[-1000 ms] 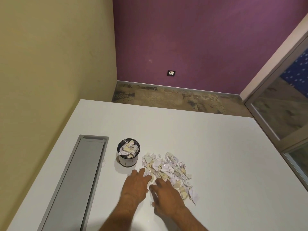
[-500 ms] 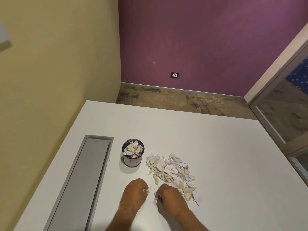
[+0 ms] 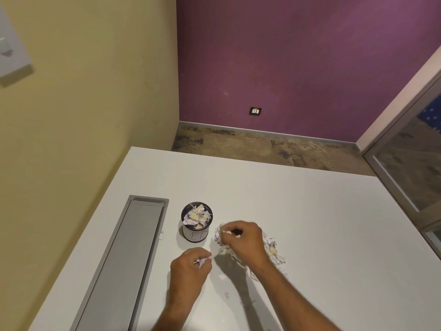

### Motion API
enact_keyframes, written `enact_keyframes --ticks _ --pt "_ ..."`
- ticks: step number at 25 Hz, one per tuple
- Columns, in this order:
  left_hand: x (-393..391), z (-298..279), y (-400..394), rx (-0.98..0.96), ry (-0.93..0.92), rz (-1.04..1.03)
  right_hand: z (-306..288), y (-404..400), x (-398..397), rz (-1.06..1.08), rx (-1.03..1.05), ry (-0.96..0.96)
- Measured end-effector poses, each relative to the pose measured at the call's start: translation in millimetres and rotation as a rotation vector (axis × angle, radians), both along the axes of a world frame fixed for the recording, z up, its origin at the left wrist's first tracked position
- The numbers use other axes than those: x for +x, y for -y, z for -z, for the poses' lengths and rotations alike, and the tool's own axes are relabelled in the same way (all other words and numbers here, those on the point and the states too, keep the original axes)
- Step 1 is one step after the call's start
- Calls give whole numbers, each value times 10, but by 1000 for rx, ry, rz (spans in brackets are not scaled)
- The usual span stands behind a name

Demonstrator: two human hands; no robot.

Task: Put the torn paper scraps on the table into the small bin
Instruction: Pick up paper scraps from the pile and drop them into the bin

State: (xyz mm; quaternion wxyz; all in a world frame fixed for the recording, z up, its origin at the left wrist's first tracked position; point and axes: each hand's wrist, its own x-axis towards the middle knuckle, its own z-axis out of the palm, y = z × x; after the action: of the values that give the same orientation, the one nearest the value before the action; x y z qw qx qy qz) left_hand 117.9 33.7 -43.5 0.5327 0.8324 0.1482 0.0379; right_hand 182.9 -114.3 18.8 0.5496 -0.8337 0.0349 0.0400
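Right hand (image 3: pixel 241 240), raised above the pile (image 3: pixel 272 247) and nearest the bin (image 3: pixel 196 222), with fingers curled and a white scrap (image 3: pixel 225 232) pinched at the fingertips. Left hand (image 3: pixel 188 271), lower and nearer the viewer, with fingers curled round a small crumpled scrap (image 3: pixel 204 260) that shows between thumb and forefinger. Both hands are blurred, so the exact grip is not resolved.

Bin: a small dark cylinder standing upright on the white table (image 3: pixel 310 223), between the grey cable tray (image 3: pixel 128 254) and the pile. It already holds scraps heaped close to the rim, white and cream pieces showing at the top.

Pile: the remaining scraps lie just right of the bin, largely hidden beneath the right hand and forearm; the visible edge extends to the right and toward the viewer. A few stray pieces lie apart: one (image 3: pixel 161 235) beside the tray and small ones (image 3: pixel 226 294) near the left hand.

Progress, as judged: partly done. A good share is binned, yet a sizeable pile and the strays remain, and the bin appears to have little room left, so pieces may spill over the rim.
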Motion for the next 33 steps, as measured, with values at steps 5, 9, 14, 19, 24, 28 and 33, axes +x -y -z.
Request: enact_keyframes --ticks 5,9,14,19,24,28,33 --pt "166 -302 -192 -141 83 -198 -249 -476 524 -275 -405 154" --pt "178 -289 -338 -207 68 -265 -165 -810 790 -614 -835 71" --pt "86 -78 -476 -215 30 -322 64 -1050 908 -776 -1047 -15" --pt "77 -5 -594 -228 76 -318 170 -1083 1029 -811 -1096 -60" --pt "191 -67 -583 -237 57 -338 136 -1101 1056 -907 -1141 -116" --pt "294 -190 -561 -225 52 -341 38 -1127 1043 -1026 -1192 -174" --pt "433 -373 -587 -210 98 -321 -60 -1061 983 -948 -1072 -138"
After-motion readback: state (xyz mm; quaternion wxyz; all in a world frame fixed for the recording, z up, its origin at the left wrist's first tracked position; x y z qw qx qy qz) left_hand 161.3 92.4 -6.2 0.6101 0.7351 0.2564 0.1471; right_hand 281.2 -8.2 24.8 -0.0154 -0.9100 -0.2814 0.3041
